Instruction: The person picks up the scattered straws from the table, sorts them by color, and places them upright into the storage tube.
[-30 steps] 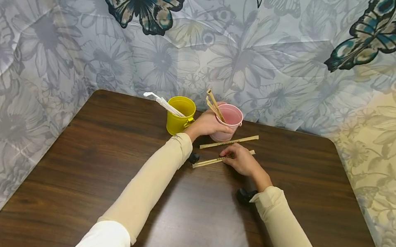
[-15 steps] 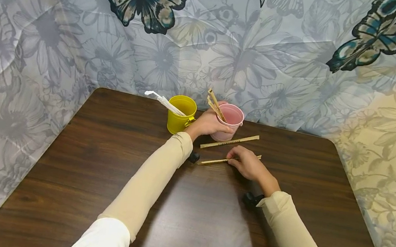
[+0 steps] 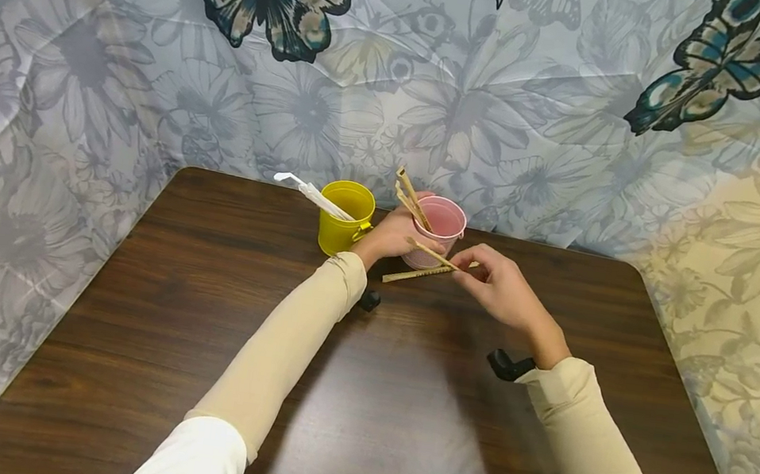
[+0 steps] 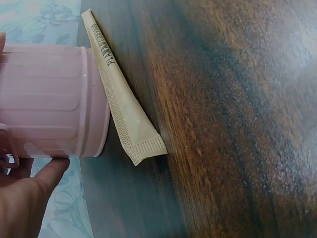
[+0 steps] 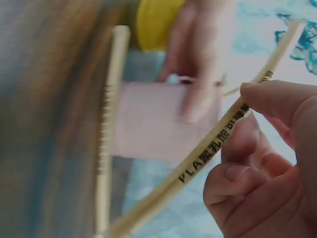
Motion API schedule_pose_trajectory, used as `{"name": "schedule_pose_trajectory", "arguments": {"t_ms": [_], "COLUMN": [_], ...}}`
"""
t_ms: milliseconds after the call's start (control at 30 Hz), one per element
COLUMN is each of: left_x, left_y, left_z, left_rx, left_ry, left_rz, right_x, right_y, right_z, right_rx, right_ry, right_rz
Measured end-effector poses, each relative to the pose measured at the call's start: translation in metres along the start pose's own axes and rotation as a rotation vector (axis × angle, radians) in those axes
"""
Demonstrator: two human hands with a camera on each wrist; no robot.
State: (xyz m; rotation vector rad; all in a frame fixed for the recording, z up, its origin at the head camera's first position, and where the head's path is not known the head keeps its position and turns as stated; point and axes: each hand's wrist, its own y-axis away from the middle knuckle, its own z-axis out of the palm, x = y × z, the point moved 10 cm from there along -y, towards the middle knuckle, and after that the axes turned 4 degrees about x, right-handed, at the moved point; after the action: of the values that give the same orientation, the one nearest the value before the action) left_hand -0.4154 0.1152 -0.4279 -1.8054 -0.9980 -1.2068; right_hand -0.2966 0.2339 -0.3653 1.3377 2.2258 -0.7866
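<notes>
In the head view my left hand (image 3: 390, 237) holds the small pink bucket (image 3: 446, 218) around its side; in the left wrist view the fingers lie on its wall. Two or so brown paper-wrapped straws (image 3: 413, 204) lean out of that bucket. My right hand (image 3: 501, 287) pinches another wrapped straw (image 5: 205, 151), printed "PLA", between thumb and finger. It is raised off the table, tilted, in front of the bucket. One more wrapped straw (image 4: 124, 106) lies on the table by the bucket's base, partly behind the right hand in the head view.
A yellow bucket (image 3: 335, 237) stands left of the pink one, with white wrapped straws (image 3: 324, 202) leaning out of it. Both are near the back edge of the dark wooden table (image 3: 155, 303). A butterfly-patterned cloth (image 3: 396, 111) hangs behind.
The right hand has picked up the nearer wrapped straw from the table and lifted it up toward the pink bucket. My left hand stays on the bucket.
</notes>
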Motion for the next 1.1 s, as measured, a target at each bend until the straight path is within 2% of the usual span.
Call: {"name": "schedule_pose_trajectory", "arguments": {"t_ms": [233, 367, 633, 867, 1100], "left_x": [0.001, 0.001, 0.002, 0.008, 0.004], "left_y": [0.001, -0.002, -0.003, -0.002, -0.004], "left_z": [-0.002, -0.001, -0.002, -0.001, 0.004], "left_rx": [-0.009, -0.021, -0.016, -0.029, -0.062], "left_ry": [-0.006, 0.022, -0.030, -0.015, -0.112], "left_rz": [-0.008, 0.010, 0.051, 0.060, 0.075], "right_x": [-0.038, -0.058, -0.078, -0.069, -0.037], "right_y": [-0.023, -0.037, -0.061, -0.078, -0.086], "right_z": [-0.029, -0.040, -0.050, -0.035, -0.014], "right_rx": [0.105, 0.144, 0.226, 0.203, 0.125], "right_ry": [0.032, 0.065, 0.051, -0.038, -0.086], "right_rz": [-0.115, -0.171, -0.188, -0.162, -0.020]}}
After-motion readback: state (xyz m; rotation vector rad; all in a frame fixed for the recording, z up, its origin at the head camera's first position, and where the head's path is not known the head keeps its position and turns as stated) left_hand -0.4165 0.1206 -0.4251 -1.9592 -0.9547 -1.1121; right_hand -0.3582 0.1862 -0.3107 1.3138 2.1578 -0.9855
